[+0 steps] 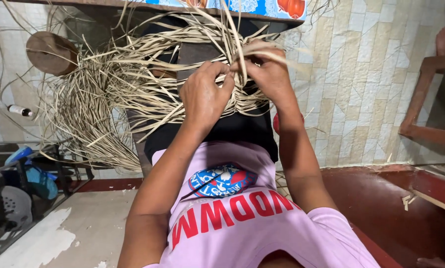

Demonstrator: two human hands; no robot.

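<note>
between both hands (237,82), pale straw strips (133,89)

The person wears a pale pink short-sleeved T-shirt (262,233) with large red block lettering across the chest and a round blue, white and red emblem (221,179) above it. Dark black shorts (232,130) cover the lap. Both forearms are bare, with no watch or rings visible.

Single head cam, steep downward look over the pink printed shirt (242,223), close on the lap; cream tiled floor (371,84) beyond.
</note>
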